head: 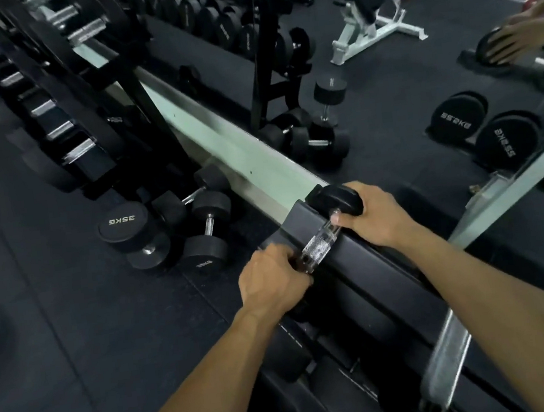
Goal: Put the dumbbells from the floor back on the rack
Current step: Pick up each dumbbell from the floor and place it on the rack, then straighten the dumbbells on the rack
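A black dumbbell with a knurled chrome handle [319, 246] lies across the top tier of the black rack [365, 263] in front of me. My right hand [372, 216] grips its far head and the far end of the handle. My left hand [272, 282] holds the near end, covering the near head. On the floor to the left lie several loose black dumbbells: a large one marked 35KG [124, 227] and a smaller one [207, 233] beside it, with another behind them.
A long rack full of dumbbells [61, 128] runs along the wall at upper left. A mirror above the white ledge [230, 149] reflects dumbbells, a white bench and my hands. Dark rubber floor [58, 331] lies to the left.
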{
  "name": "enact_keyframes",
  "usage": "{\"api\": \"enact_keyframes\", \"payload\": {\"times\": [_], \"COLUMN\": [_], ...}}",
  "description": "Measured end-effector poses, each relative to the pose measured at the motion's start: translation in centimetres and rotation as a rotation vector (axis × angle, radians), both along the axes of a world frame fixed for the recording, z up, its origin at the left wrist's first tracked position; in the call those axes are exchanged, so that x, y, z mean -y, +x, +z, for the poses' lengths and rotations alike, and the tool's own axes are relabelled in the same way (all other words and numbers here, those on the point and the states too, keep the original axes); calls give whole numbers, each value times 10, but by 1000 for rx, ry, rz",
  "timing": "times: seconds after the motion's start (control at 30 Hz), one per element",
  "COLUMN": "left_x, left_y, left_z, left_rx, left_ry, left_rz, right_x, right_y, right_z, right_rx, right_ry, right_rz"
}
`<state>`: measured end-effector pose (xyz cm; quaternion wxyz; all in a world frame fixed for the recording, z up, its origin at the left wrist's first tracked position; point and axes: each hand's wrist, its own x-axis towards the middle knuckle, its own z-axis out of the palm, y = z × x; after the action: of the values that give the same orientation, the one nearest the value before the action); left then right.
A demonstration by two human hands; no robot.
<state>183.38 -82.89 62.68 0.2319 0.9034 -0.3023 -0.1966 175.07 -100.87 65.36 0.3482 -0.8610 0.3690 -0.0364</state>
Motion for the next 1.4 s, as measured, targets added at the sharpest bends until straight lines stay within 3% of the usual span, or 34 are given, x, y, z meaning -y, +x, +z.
{"api": "enact_keyframes", "payload": {"times": [0.2, 0.37, 0.7, 1.07, 1.4], "left_x": [-25, -63, -58, -60, -93], "left_y": [-5, -16, -10, -15, -69], "left_z": [-7, -21, -29, -23, 3], "left_rx": [-79, -214, -251, -263, -110], "left_ry": [-218, -145, -214, -152, -281], "left_rz": [63, 39, 25, 32, 53], "right_x": [6, 7, -2, -12, -50], "right_y": [1, -6, -13, -25, -97], "right_z": [7, 20, 18, 19, 45], "right_rx": [-74, -137, -213, -204, -264], "right_ry": [18, 26, -79, -55, -372], "right_rz": [25, 64, 80, 42, 112]}}
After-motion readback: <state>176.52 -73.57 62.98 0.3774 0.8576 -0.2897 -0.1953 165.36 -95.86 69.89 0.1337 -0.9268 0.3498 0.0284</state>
